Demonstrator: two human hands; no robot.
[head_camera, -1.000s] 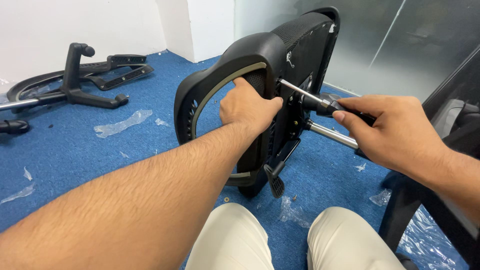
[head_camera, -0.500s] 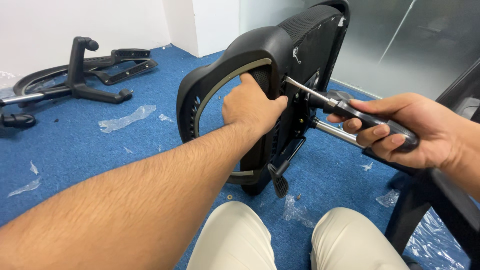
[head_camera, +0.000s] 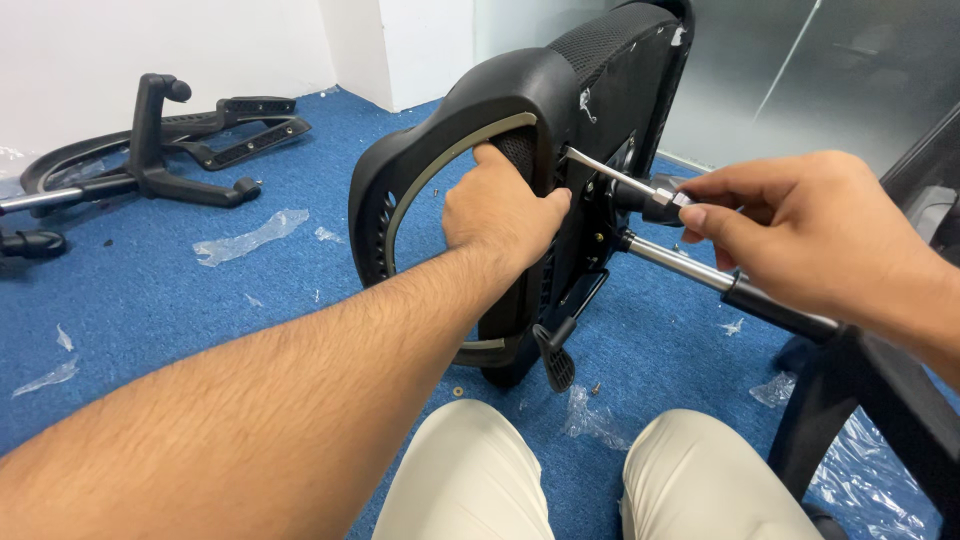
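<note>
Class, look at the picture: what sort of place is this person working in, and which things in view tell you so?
Probably an office room where chairs are being assembled. It has blue carpet, a frosted glass partition, and loose chair parts on the floor. The left hand grips a chair seat; the right hand holds a screwdriver.

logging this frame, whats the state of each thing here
chair seat: tipped on edge, underside toward the camera
left hand: gripping the seat's frame
right hand: holding the screwdriver
screwdriver: tip against the seat's underside
gas cylinder: sticking out sideways
chair base: lying on the carpet
plastic wrap: torn, loose on the carpet
</note>
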